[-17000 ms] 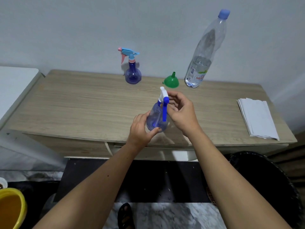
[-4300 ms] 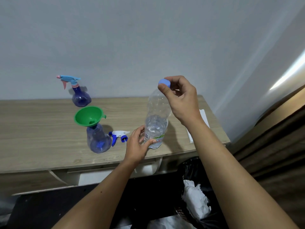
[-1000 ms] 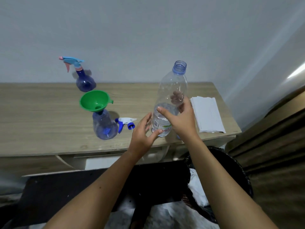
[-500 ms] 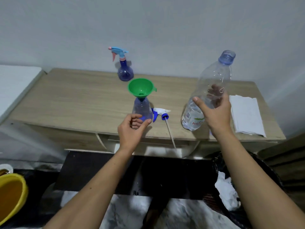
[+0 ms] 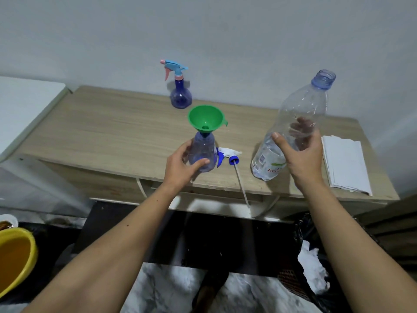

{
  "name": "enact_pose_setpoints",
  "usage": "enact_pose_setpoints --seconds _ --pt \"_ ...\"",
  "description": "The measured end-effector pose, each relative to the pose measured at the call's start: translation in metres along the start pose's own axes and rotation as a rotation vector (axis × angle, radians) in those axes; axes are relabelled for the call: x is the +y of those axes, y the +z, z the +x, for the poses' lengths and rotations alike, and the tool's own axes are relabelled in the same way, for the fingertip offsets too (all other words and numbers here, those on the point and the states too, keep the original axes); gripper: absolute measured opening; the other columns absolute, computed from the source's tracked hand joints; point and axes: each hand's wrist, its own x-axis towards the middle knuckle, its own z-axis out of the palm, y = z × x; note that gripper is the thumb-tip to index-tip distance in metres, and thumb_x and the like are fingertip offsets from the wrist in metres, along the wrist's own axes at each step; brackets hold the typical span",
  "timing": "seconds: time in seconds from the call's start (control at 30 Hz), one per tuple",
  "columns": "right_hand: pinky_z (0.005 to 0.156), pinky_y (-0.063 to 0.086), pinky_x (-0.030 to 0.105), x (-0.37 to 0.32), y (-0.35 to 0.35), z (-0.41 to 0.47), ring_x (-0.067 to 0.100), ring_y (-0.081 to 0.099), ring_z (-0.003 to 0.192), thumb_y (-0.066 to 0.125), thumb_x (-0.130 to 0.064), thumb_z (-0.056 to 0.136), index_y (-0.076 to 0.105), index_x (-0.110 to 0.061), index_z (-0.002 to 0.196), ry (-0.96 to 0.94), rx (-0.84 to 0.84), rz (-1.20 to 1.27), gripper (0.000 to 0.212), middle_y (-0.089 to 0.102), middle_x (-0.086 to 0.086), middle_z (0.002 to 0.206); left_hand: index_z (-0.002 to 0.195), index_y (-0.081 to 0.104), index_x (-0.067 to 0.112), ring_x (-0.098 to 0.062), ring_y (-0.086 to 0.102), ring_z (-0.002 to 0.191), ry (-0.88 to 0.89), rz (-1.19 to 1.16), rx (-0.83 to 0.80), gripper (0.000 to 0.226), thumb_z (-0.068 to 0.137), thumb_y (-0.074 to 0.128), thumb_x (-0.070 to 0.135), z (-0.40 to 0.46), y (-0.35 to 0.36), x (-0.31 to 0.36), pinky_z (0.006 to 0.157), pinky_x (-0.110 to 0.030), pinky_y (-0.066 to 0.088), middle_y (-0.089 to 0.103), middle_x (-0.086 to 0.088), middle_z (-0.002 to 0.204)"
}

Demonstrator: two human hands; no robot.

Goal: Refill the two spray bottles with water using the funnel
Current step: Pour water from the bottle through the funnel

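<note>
Left hand (image 5: 180, 164) grips open spray bottle (image 5: 202, 154), funnel (image 5: 206, 119) seated in its neck, near surface (image 5: 108, 132) front edge. Right hand (image 5: 300, 154) grips uncapped water bottle (image 5: 293, 132); label partly readable: "Mi". Second spray bottle (image 5: 180, 96) stands by the wall.

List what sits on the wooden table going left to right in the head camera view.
Spray bottle with the pink and blue top → green funnel in the open spray bottle → loose spray head → water bottle → stack of paper.

Funnel (image 5: 206, 119) in near spray bottle (image 5: 202, 154); water bottle (image 5: 291, 129) right
</note>
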Motion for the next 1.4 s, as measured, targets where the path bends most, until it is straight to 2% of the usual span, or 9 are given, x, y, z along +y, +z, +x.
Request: enact_pose_setpoints --seconds 0.07,0.2,0.3,0.43,0.53,0.67,0.9,1.1,1.4 --pt "0.113 0.051 0.047 -0.001 0.004 -0.002 0.013 0.066 0.124 0.093 -0.037 0.079 0.054 -0.022 0.135 -0.008 0.018 0.045 0.069 0.068 0.000 0.132 0.141 0.063 0.008 0.009 0.066 0.103 0.018 0.009 0.005 0.072 0.078 0.094 0.020 0.000 0.000 0.000 0.091 -0.007 0.048 0.074 -0.001 0.120" --pt "0.109 0.053 0.046 -0.006 0.010 -0.002 0.014 0.069 0.118 0.093 -0.036 0.079 0.054 -0.014 0.134 -0.028 0.013 0.031 0.070 0.070 -0.008 0.122 0.142 0.062 0.010 -0.010 0.069 0.115 0.056 0.025 0.002 0.071 0.080 0.093 0.024 -0.001 0.001 -0.002 0.096 -0.014 0.052 0.074 -0.002 0.126" --pt "0.107 0.054 0.045 -0.010 0.013 -0.004 0.009 0.069 0.115 0.089 -0.043 0.081 0.053 -0.020 0.137 -0.042 -0.050 -0.039 0.070 0.070 -0.016 0.120 0.143 0.062 0.012 -0.009 0.069 0.117 0.062 0.021 0.005 0.071 0.080 0.093 0.026 -0.001 0.001 -0.004 0.100 -0.022 0.054 0.074 0.000 0.127" --pt "0.105 0.054 0.040 -0.018 0.018 -0.008 0.010 0.069 0.112 0.079 -0.053 0.089 0.041 -0.032 0.152 -0.064 -0.113 -0.103 0.077 0.071 -0.007 0.118 0.143 0.062 0.015 -0.008 0.069 0.118 0.048 0.017 -0.003 0.072 0.079 0.093 0.028 0.000 0.001 -0.005 0.101 -0.026 0.055 0.074 0.002 0.127" --pt "0.100 0.056 0.033 -0.030 0.020 -0.005 0.008 0.069 0.107 0.075 -0.054 0.092 0.038 -0.026 0.156 -0.100 -0.089 -0.126 0.079 0.070 -0.004 0.112 0.143 0.062 0.015 -0.007 0.068 0.119 0.031 0.010 -0.005 0.073 0.079 0.093 0.029 0.000 0.001 -0.006 0.102 -0.022 0.054 0.073 0.002 0.128" --pt "0.087 0.061 0.040 -0.043 0.019 -0.001 0.008 0.072 0.095 0.076 -0.064 0.085 0.043 -0.036 0.148 -0.146 -0.186 -0.268 0.077 0.071 -0.010 0.104 0.143 0.062 0.016 -0.008 0.068 0.119 0.029 0.010 -0.012 0.073 0.079 0.093 0.031 0.001 0.002 -0.007 0.102 -0.023 0.054 0.073 0.003 0.128" --pt "0.086 0.060 0.042 -0.053 0.004 0.003 0.008 0.073 0.084 0.078 -0.068 0.079 0.048 -0.043 0.137 -0.130 -0.345 -0.446 0.069 0.072 -0.011 0.098 0.145 0.060 0.015 -0.005 0.066 0.120 0.032 -0.003 -0.018 0.074 0.080 0.093 0.025 0.001 0.002 -0.005 0.098 -0.011 0.050 0.071 0.004 0.131" --pt "0.087 0.059 0.045 -0.060 -0.004 0.006 0.009 0.071 0.082 0.073 -0.077 0.078 0.046 -0.047 0.135 -0.143 -0.460 -0.665 0.070 0.070 -0.017 0.096 0.143 0.061 0.014 -0.003 0.066 0.114 0.038 0.016 -0.011 0.072 0.080 0.093 0.025 0.000 0.000 -0.004 0.095 -0.010 0.049 0.071 0.006 0.127" --pt "0.086 0.056 0.043 -0.078 -0.013 0.013 0.020 0.068 0.093 0.066 -0.086 0.075 0.043 -0.048 0.142 -0.193 -0.557 -0.868 0.080 0.068 -0.016 0.102 0.143 0.061 0.013 -0.015 0.067 0.120 0.033 0.052 -0.030 0.072 0.080 0.093 0.027 0.003 0.000 -0.007 0.103 -0.027 0.054 0.072 -0.002 0.130"
